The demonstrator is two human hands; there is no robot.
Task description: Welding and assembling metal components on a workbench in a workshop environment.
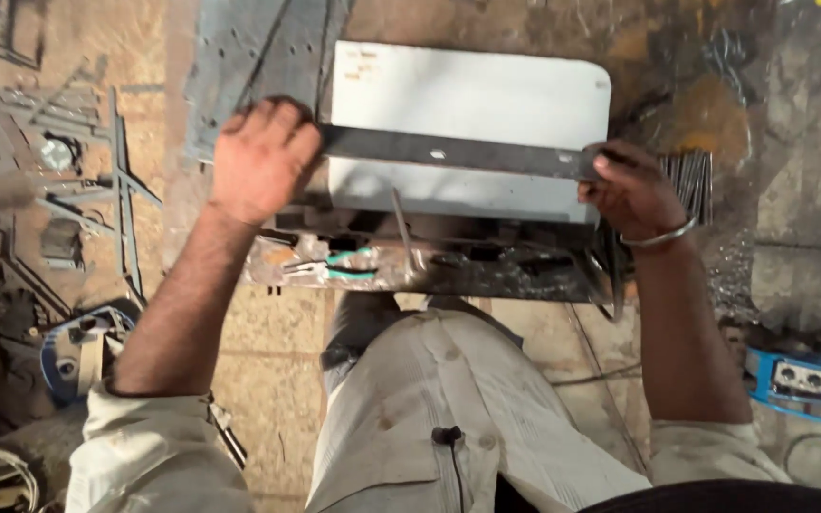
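Note:
A long dark flat metal bar (448, 152) lies across a white metal sheet (472, 95) on a low work stand (429, 266). My left hand (260, 160) grips the bar's left end with the fingers curled over it. At the bar's right end, my right hand (631, 193), with a metal bangle on the wrist, pinches it between thumb and fingers. The bar is level and spans nearly the whole width of the sheet.
Teal-handled pliers (339, 264) lie on the stand's front ledge. A bundle of thin dark rods (688, 180) lies right of the sheet. Metal scrap and angle pieces (97, 180) cover the floor at left. Blue power tools sit at lower left (73, 347) and right (800, 380).

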